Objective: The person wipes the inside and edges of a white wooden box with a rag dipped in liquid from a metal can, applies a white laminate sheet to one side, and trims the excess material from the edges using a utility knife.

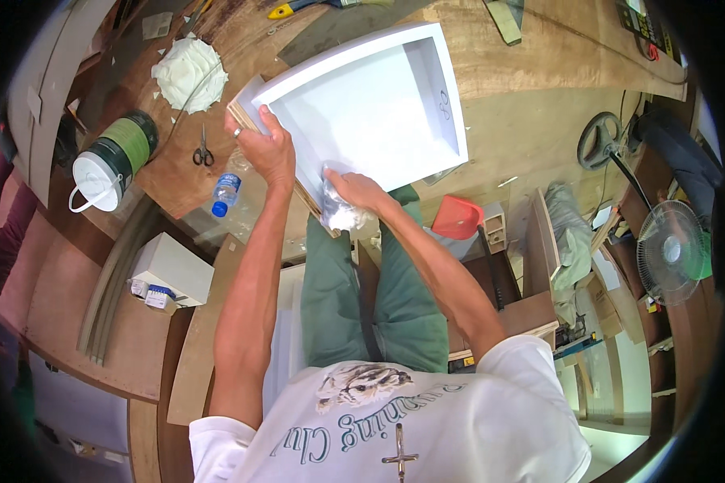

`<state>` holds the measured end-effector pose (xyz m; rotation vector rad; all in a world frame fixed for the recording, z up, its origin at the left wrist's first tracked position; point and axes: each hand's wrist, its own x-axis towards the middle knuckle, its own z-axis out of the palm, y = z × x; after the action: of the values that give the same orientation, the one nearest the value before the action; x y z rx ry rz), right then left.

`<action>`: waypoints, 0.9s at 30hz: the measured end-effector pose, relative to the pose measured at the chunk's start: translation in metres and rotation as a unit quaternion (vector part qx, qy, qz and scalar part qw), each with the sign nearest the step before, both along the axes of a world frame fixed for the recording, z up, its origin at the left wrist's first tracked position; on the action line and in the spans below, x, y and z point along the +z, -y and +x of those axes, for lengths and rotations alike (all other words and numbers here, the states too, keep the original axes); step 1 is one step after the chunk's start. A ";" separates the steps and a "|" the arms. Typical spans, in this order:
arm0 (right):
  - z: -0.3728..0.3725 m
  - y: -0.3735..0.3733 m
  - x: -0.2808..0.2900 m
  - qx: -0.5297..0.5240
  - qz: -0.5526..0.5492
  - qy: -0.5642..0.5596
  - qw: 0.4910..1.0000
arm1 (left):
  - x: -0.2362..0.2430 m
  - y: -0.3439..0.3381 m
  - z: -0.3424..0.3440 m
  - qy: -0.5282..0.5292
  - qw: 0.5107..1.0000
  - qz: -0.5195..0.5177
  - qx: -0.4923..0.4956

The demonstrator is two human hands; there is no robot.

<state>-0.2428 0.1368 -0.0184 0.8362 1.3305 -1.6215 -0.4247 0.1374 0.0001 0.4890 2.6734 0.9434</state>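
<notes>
A white-painted box (383,105) with a bare plywood edge rests tilted at the front of the wooden bench. My left hand (267,149) grips its left side, with the thumb up on the rim. My right hand (358,193) holds a crumpled wad of clear plastic and white material (342,214) against the box's lower left corner; what the wad is exactly, I cannot tell. A pair of black scissors (203,153) and a small water bottle (225,194) lie left of the box. A white pile of scraps (187,72) sits beyond them.
A green-labelled bucket (114,161) lies at the left. A brush (298,10) is at the far edge. A red dustpan (456,219), a fan (667,249) and plywood pieces crowd the right. A white carton (173,270) stands low at the left.
</notes>
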 end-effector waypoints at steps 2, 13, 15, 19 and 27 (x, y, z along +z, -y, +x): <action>-0.006 0.004 -0.003 -0.206 0.005 -0.004 0.979 | -0.002 -0.002 0.003 -0.005 1.000 0.003 -0.003; 0.015 -0.001 -0.011 -0.084 -0.050 -0.047 0.994 | 0.003 0.001 0.003 0.017 1.000 -0.002 0.014; 0.025 -0.019 0.015 -0.120 -0.137 -0.075 0.980 | -0.003 0.013 -0.006 -0.014 1.000 -0.001 0.006; 0.061 -0.079 0.065 -0.047 -0.059 -0.045 0.996 | -0.001 0.008 -0.001 0.007 1.000 -0.005 0.003; 0.080 -0.145 0.100 0.082 0.260 -0.064 0.960 | 0.000 0.020 -0.002 -0.020 0.998 0.048 0.021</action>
<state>-0.1625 0.2821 0.0811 0.9027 1.9113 -1.2240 -0.4271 0.1178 -0.0001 0.4783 2.6935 1.0901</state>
